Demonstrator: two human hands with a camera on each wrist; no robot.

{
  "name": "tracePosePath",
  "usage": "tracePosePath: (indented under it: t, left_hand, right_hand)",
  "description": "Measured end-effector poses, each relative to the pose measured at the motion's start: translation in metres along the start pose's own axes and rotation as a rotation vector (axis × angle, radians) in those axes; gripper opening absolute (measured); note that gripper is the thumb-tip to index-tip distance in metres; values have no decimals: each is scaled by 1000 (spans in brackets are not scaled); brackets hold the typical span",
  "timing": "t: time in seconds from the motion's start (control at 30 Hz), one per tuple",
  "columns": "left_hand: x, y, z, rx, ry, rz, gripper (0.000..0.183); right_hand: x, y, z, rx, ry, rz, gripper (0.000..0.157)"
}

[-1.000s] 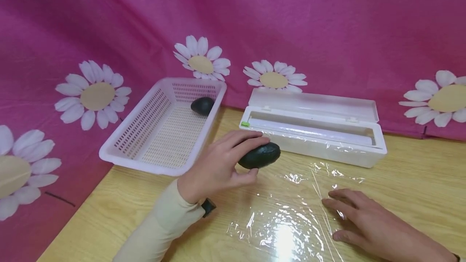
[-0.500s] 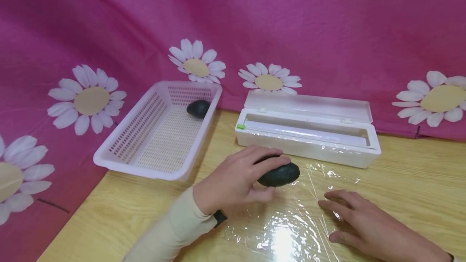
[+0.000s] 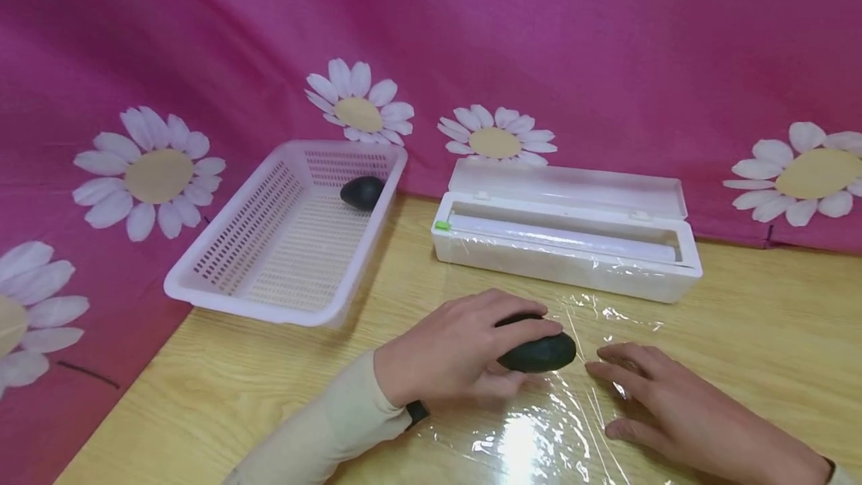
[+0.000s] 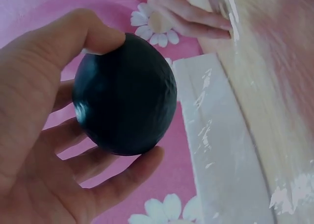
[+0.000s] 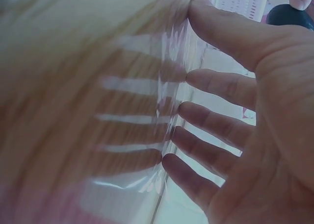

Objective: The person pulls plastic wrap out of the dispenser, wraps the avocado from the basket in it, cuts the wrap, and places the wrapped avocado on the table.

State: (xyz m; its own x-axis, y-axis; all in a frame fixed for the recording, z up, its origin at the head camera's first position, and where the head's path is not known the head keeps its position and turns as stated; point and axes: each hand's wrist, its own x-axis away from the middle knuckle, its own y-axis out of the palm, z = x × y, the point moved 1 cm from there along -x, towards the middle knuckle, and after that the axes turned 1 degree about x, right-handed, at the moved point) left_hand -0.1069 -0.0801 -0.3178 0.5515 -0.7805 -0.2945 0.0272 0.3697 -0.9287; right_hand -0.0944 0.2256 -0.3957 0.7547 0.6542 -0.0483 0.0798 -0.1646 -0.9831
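Observation:
My left hand point(image 3: 447, 354) grips a dark green avocado point(image 3: 544, 354) over the table, thumb on the near side and fingers across the far side. In the left wrist view the avocado point(image 4: 127, 96) sits between thumb and curled fingers. Below it a sheet of clear cling film point(image 3: 566, 444) lies wrinkled and shiny on the wood. My right hand point(image 3: 680, 410) rests at the film's right side with fingers spread. The right wrist view has its fingertips point(image 5: 198, 79) touching the film point(image 5: 122, 131).
Behind the film stands a white cling film dispenser point(image 3: 539, 269), lid raised, with a roll inside and a green slider point(image 3: 441, 225). A pinkish-white basket point(image 3: 256, 310) at left holds another avocado point(image 3: 364, 192). A pink flowered cloth point(image 3: 606, 43) hangs at the back.
My left hand has carried the avocado right and toward me, from in front of the dispenser to over the film. The right hand keeps its place. The head view has shifted slightly.

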Motion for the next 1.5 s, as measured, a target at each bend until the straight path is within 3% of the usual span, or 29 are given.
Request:
tracePosePath:
  t: [0.13,0.37,0.63,1.0,1.23,1.5]
  left_hand:
    - [-2,3,1,-42,-1,-22,58]
    - [-5,14,1,-88,6,-98,58]
    - [-4,30,1,-122,0,-165,60]
    - [-6,40,-9,-77,-13,-229,61]
    - [-4,44,-9,-78,9,-229,60]
    - [-7,46,-13,-111,-20,-193,60]
  right_hand:
    - [-3,-1,-1,-11,-5,1,66]
    - [2,2,0,50,-69,109,64]
    - [4,2,3,-23,-16,-22,69]
    - [0,-1,2,-4,-17,-16,69]
    - [2,0,1,-12,-17,-30,71]
    - [2,-2,1,-2,-11,-16,69]
